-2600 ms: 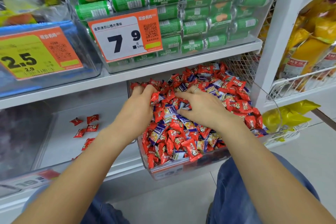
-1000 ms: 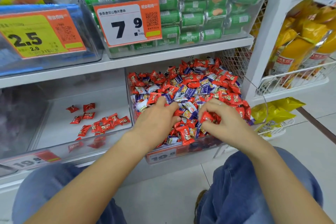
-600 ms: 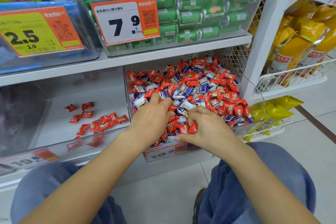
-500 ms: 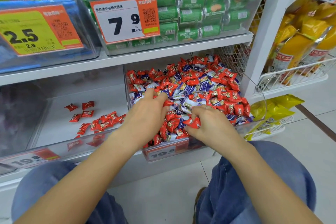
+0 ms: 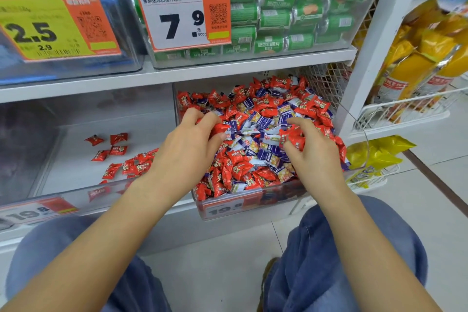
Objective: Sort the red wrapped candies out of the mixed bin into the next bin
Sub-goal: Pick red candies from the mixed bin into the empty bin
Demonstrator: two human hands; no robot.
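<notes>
1. Price tags are facing the camera: a white-and-orange tag [image 5: 182, 15] is reading "7.9" with "500g" beside it, and a yellow-and-orange tag [image 5: 57, 25] is reading "2.5" above a smaller "2.9". Both are carrying QR codes.
2. Green rolled packs [image 5: 291, 5] with Chinese print are filling the clear upper bin behind the 7.9 tag.
3. Mixed bin [image 5: 249, 204] is sitting on the lower shelf, heaped with red and purple-white wrapped candies; its front label is showing "19", with the rest blurred.
4. Left hand [image 5: 188, 144] is lying over the left part of the heap, its grip curling around red wrapped candies [image 5: 220, 128].
5. Right hand [image 5: 312, 152] is lying over the right part of the heap, its grip pinching a red candy [image 5: 295, 138] between thumb and fingers.
6. Next bin [image 5: 63, 200] is standing just left of the mixed bin; sorted red candies [image 5: 134, 163] are lying scattered on its floor. Its front label is showing "19.8".
7. White upright post [image 5: 374, 40] is standing to the right of the mixed bin, and a wire basket [image 5: 405, 111] of yellow packs [image 5: 417, 58] is hanging beyond it.
8. Knees in blue jeans [image 5: 354, 261] are showing below the shelf, above a tiled floor [image 5: 443, 197].
</notes>
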